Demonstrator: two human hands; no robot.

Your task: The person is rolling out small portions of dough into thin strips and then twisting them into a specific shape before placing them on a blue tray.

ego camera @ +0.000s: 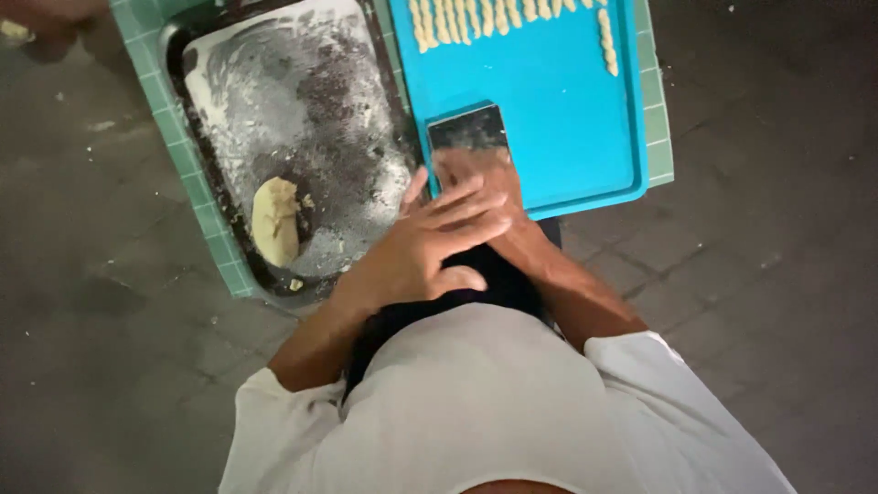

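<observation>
My left hand [430,240] lies on top of my right hand [485,174], fingers spread, at the near edge of a blue tray [558,119]. Both press down toward a flat metal scraper [466,126] lying on the tray; whatever is under the palms is hidden. Several thin twisted dough sticks [476,18] line the tray's far edge, and one more dough stick [607,41] lies at its right. On the left, a lump of pale dough [274,220] rests in a dark floured baking pan [293,101].
Tray and pan stand on a low green tiled table [206,210] over a grey paved floor [759,274]. Another person's hand [37,23] shows at the top left corner. My white shirt [494,412] fills the lower frame.
</observation>
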